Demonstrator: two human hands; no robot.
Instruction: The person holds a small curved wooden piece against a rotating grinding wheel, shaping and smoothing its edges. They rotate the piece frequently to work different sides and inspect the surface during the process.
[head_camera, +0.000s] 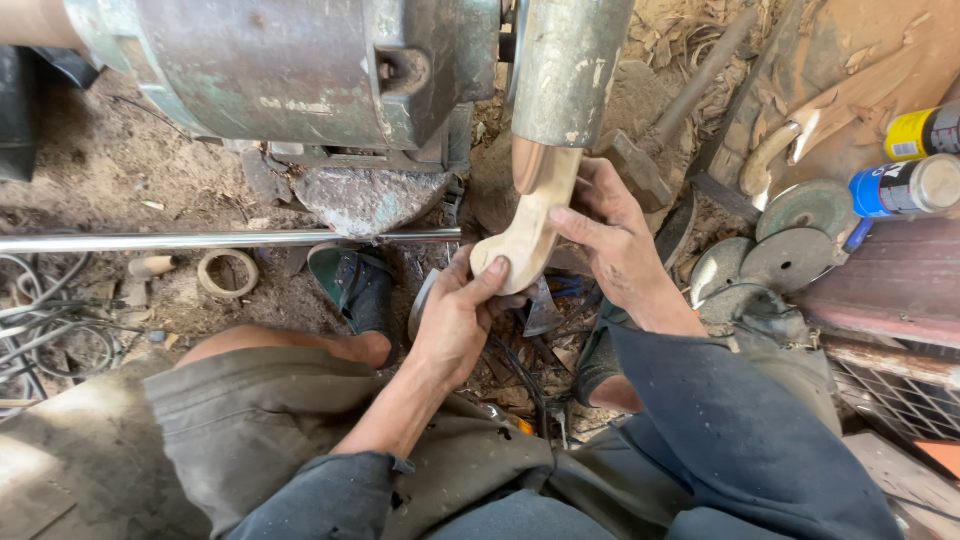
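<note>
A pale carved wooden piece (530, 215), curved with a rounded lower end, is pressed with its upper end against the metal-guarded wheel (565, 70) of a grinding machine. My left hand (455, 320) grips the rounded lower end from below, thumb across its face. My right hand (610, 245) holds the piece's right side, fingers laid along it. Both forearms wear rolled blue sleeves.
The worn green-grey motor housing (290, 70) fills the top left. A steel rod (230, 240) lies across the dirt floor. Several grinding discs (785, 250) lie at right, next to a yellow can (920, 135) and a blue-and-white can (905, 185). A hammer (650, 150) lies behind the wheel. Cables (40, 330) coil at far left.
</note>
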